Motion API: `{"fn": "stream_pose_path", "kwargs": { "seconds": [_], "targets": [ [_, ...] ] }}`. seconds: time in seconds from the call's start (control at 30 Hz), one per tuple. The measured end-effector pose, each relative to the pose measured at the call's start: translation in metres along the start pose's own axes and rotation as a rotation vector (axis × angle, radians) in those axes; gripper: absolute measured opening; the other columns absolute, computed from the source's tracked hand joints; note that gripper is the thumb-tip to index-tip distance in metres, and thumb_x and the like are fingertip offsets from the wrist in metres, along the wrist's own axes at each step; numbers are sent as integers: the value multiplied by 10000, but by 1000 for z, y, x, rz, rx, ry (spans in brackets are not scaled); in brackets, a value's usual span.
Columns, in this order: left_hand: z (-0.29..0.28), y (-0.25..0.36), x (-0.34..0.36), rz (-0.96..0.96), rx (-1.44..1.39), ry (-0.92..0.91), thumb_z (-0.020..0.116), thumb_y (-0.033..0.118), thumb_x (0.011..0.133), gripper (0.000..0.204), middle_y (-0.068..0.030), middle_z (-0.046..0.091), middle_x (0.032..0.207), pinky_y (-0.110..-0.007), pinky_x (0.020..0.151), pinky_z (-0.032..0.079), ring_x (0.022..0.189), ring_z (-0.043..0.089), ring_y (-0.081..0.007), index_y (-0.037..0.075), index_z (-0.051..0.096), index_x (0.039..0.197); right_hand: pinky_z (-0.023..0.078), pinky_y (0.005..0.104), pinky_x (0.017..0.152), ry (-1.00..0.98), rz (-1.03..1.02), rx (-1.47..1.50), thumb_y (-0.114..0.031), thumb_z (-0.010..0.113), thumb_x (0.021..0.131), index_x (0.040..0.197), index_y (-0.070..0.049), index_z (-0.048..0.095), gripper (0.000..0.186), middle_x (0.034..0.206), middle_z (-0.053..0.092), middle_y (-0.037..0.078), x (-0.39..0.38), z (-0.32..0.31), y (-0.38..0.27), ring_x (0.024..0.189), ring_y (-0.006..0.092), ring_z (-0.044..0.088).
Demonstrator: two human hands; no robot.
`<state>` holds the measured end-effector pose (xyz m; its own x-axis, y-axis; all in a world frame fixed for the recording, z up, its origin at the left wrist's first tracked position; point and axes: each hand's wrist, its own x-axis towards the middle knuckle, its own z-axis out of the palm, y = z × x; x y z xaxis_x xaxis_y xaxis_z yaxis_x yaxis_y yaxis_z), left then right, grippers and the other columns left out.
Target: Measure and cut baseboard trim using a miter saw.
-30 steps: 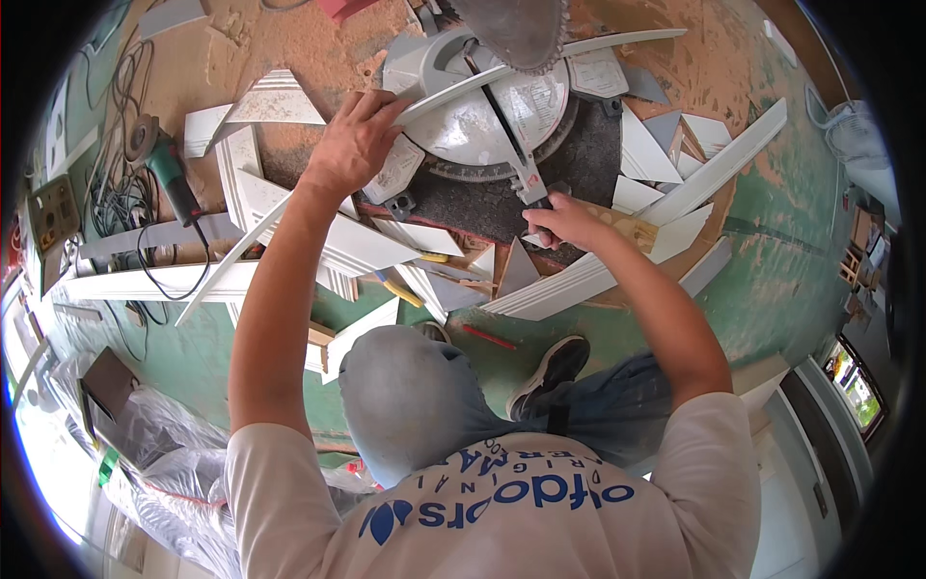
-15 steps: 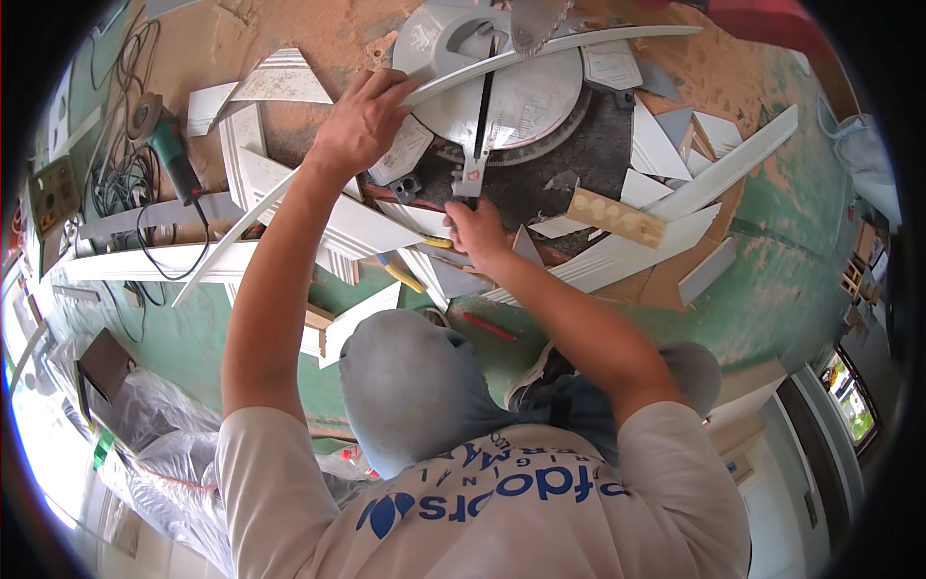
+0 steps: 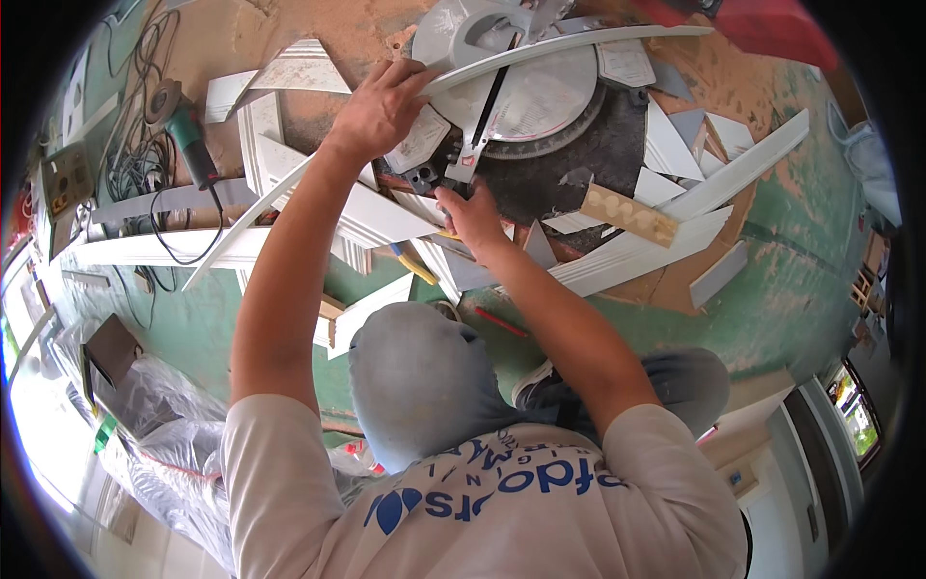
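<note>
My left hand (image 3: 384, 108) presses a long white trim strip (image 3: 569, 43) against the saw, fingers curled over its edge. The strip lies across the round grey table of a mitre saw (image 3: 545, 106); another length of white strip (image 3: 246, 224) shows left of my left forearm and looks like the same piece. My right hand (image 3: 471, 220) is closed around the dark handle at the front of the saw table's slotted arm (image 3: 467, 162), which points toward me and slightly left. Part of the saw blade (image 3: 548, 14) shows above the strip at the top edge.
White trim offcuts (image 3: 666, 140) and a wooden block (image 3: 629, 214) lie right of the saw. More offcuts (image 3: 376, 217) lie left. A green angle grinder (image 3: 188, 135) with its cord rests farther left. A yellow-handled tool (image 3: 415, 265) and red pencil-like stick (image 3: 502, 322) lie nearer me.
My right hand has swung the saw table's arm and handle a little to the left. My left hand keeps its place on the strip. The whole view has shifted slightly.
</note>
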<state>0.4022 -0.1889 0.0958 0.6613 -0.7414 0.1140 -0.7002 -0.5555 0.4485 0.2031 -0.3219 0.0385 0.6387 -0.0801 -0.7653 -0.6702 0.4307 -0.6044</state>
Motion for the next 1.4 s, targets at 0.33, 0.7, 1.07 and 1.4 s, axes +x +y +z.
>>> {"fn": "stream_pose_path", "kwargs": {
  "seconds": [0.33, 0.7, 1.07, 1.4],
  "targets": [
    [3, 1, 3, -27, 0, -29, 661, 104, 918, 480, -95, 595, 1296, -427, 1061, 477, 1172, 555, -332, 135, 601, 1394, 478, 362, 549, 458, -335, -222, -181, 726, 893, 1105, 16, 592, 319, 834, 643, 93, 2, 34, 42, 580, 168, 574],
    [0, 5, 0, -20, 12, -2, 689, 74, 904, 483, -106, 608, 1252, -434, 1018, 496, 1137, 575, -337, 94, 602, 1379, 402, 251, 490, 254, 13, 188, -174, 742, 904, 1120, -102, 578, 281, 763, 568, -9, -9, 38, 27, 567, 95, 527],
    [-3, 1, -6, -73, 2, -46, 658, 101, 920, 457, -89, 600, 1280, -426, 1046, 480, 1157, 562, -332, 128, 610, 1374, 385, 282, 498, 206, 81, 306, -199, 723, 911, 990, -132, 586, 172, 776, 604, -3, -8, 34, 23, 555, 82, 482],
    [-4, 2, 1, -40, 22, -44, 653, 101, 924, 466, -92, 599, 1263, -424, 1019, 493, 1121, 570, -331, 124, 598, 1385, 267, 253, 430, -441, 299, 894, -212, 707, 898, 992, -142, 622, 145, 716, 549, -23, 11, 5, 28, 446, 85, 338]
  ]
}}
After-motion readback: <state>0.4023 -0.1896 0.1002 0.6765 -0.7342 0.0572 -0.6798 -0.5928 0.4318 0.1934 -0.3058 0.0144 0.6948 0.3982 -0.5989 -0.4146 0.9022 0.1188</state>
